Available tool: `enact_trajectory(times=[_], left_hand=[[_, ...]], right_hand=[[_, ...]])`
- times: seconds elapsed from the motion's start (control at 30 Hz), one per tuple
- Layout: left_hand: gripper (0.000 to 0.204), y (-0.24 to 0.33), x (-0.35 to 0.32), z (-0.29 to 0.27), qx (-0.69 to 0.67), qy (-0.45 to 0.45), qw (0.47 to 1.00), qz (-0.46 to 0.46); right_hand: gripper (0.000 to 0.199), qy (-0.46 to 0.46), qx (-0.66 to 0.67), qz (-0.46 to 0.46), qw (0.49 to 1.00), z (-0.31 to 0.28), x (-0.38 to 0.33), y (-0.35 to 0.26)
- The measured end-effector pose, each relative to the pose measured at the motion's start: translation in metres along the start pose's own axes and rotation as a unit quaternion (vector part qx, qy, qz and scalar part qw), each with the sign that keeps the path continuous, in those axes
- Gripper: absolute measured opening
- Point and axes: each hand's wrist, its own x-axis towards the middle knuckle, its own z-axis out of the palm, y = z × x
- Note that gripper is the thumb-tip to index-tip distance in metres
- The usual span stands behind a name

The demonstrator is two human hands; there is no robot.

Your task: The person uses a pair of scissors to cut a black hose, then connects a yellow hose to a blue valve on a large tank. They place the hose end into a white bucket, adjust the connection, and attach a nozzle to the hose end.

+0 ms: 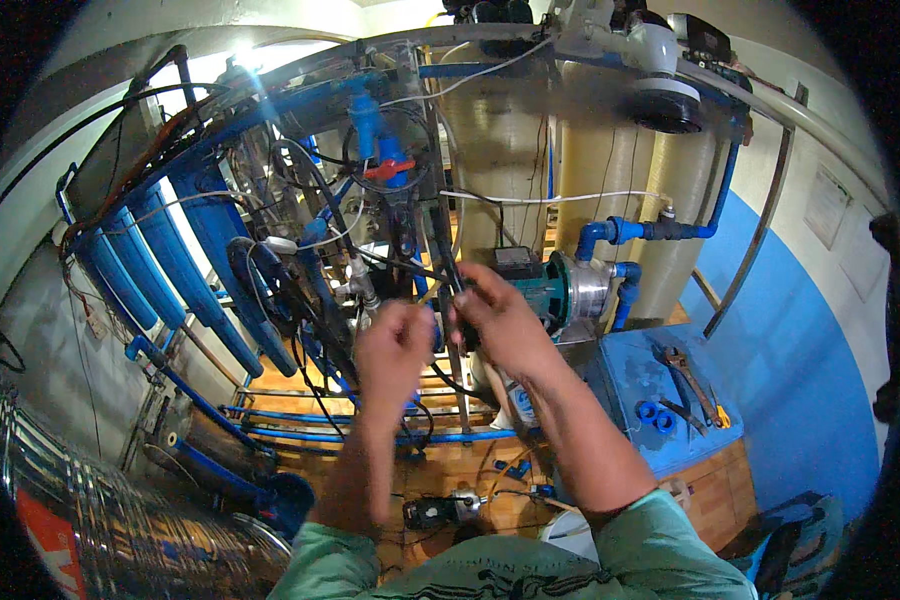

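My left hand is raised in front of the pipework, its fingers curled closed and slightly blurred. Whatever it grips, if anything, is hidden. Just to its right, my right hand has its fingers bent in a pinch beside an upright metal post and dark cables. What lies between those fingers cannot be made out. Behind the right hand sits a green electric pump with a silver head. Above the hands hangs a blue valve with a red handle. A metal fitting is close to the left hand.
Tall cream tanks stand behind the frame, with blue pipes in front. At right, a blue container carries an adjustable wrench, pliers and blue fittings. A power tool lies on the tiled floor. Shiny wrapped rolls fill the lower left.
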Motion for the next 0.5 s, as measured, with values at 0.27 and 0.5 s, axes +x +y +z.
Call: enact_trajectory(times=[0.27,0.5], left_hand=[[0.039,-0.008,0.159,-0.052,-0.366,-0.084,0.927,-0.024],[0.029,0.0,0.169,-0.048,-0.433,-0.159,0.887,0.019]], right_hand=[[0.038,0.053,0.009,-0.16,0.986,0.049,0.091,0.012],[0.034,0.096,0.086,-0.221,0.967,0.076,0.113,0.035]])
